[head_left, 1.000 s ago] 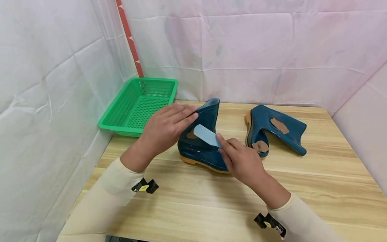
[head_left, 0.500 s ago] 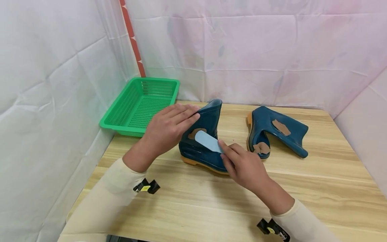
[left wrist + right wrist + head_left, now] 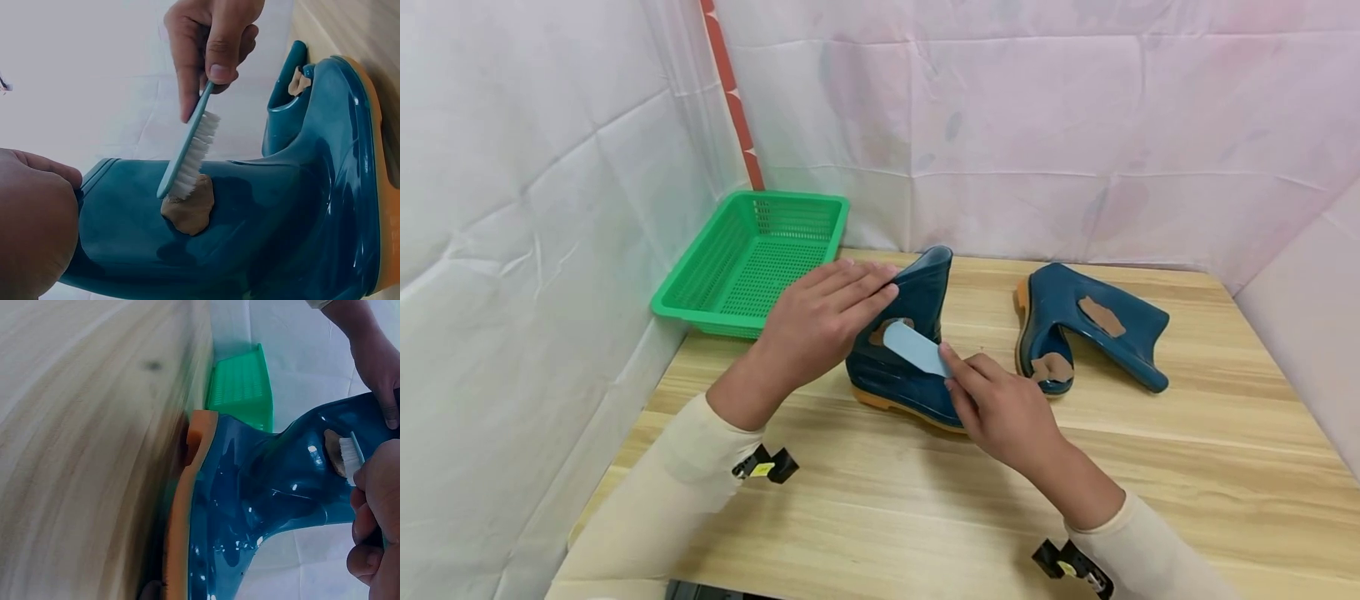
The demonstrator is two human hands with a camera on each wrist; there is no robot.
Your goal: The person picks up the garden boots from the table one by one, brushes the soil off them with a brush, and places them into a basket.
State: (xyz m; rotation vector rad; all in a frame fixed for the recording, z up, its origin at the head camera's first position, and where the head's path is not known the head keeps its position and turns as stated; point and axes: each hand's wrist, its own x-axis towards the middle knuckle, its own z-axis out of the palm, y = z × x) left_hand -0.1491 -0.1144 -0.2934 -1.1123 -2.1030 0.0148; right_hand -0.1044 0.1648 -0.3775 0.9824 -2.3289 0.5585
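A dark teal rain boot (image 3: 898, 392) with an orange sole stands upright at mid-table, toe to the right. My left hand (image 3: 820, 321) holds the top of its shaft; the thumb is hidden in the head view. My right hand (image 3: 1003, 408) grips a light blue brush (image 3: 915, 348) by its handle. In the left wrist view, the brush's white bristles (image 3: 199, 147) touch a brown mud-like patch (image 3: 189, 212) on the shaft. A second teal boot (image 3: 1063, 292) lies on its side to the right, bearing two brown patches.
At the back left is a green plastic basket (image 3: 673, 292) with perforated sides. White cloth walls (image 3: 1015, 125) enclose the wooden table (image 3: 880, 517) at the back and both sides. Each wrist carries a small black camera.
The brush in my right hand has shifted slightly down, uncovering more of the brown patch in the head view. My left hand keeps its place on the boot. The head view has shifted slightly.
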